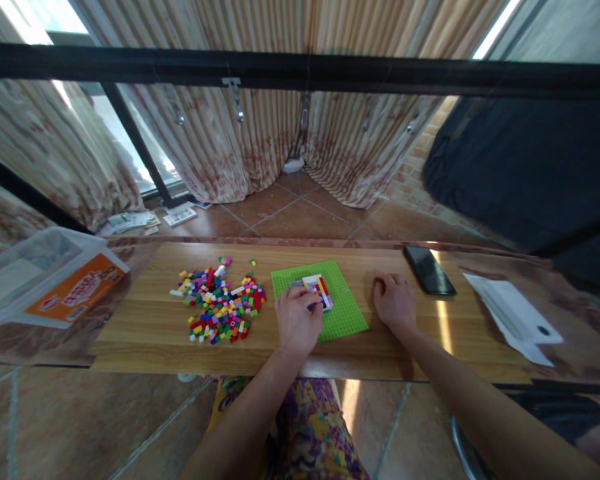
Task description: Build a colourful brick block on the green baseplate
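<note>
My left hand [296, 321] curled on the green baseplate [347, 310], fingertips at the brick patch [317, 290]; right hand [394, 301] loosely closed, empty, on tabletop [145, 330].

Legible text: none confirmed. Orange box [75, 293] inside the clear plastic tub [10, 267], far left of the table: large white lettering present, too blurred to read. Printed card [180, 215] on the floor beyond the table: dark print marks, characters too small. White sheet [510, 310], right: no readable print.
</note>
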The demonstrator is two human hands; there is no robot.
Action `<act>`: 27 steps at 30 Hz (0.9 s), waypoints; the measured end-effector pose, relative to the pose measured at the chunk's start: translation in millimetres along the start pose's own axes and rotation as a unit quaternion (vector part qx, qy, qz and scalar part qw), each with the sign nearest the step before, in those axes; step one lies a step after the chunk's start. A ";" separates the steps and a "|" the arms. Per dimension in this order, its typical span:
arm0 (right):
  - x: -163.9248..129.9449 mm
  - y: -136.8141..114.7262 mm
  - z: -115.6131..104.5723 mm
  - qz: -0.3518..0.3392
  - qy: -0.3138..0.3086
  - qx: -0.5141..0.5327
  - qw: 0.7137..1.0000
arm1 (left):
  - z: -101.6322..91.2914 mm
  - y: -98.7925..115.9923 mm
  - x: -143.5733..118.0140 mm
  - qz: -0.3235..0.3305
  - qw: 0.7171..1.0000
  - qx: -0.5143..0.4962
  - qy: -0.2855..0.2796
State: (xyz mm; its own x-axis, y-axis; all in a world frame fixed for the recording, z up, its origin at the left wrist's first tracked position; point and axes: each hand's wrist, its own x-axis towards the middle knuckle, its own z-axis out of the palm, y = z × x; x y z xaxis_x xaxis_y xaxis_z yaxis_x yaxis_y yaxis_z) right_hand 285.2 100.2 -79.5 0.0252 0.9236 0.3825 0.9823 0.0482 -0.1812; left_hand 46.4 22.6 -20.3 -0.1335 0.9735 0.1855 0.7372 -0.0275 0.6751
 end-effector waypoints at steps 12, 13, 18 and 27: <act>-0.2 -1.7 -1.3 0.008 0.002 -0.004 1.000 | 0.1 -11.1 -16.3 0.070 0.997 0.018 0.017; -0.1 -1.4 -0.8 0.008 0.000 -0.004 1.000 | 0.4 -12.9 -19.4 0.085 0.996 0.025 0.021; -0.1 0.5 0.2 -0.003 0.001 0.003 1.000 | 2.2 -15.7 -32.0 0.151 0.983 0.102 0.007; -1.1 5.6 4.4 -0.014 0.018 -0.007 1.000 | 3.3 -11.0 -33.8 0.143 0.979 0.145 -0.005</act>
State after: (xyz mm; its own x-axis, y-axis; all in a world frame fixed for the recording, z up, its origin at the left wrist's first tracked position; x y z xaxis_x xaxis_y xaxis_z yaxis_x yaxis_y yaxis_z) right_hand 289.9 101.1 -84.9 0.0045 0.9081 0.4188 0.9851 0.0680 -0.1581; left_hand 44.9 -9.3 -36.4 0.1114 0.9376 0.3293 0.9010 -0.2351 0.3645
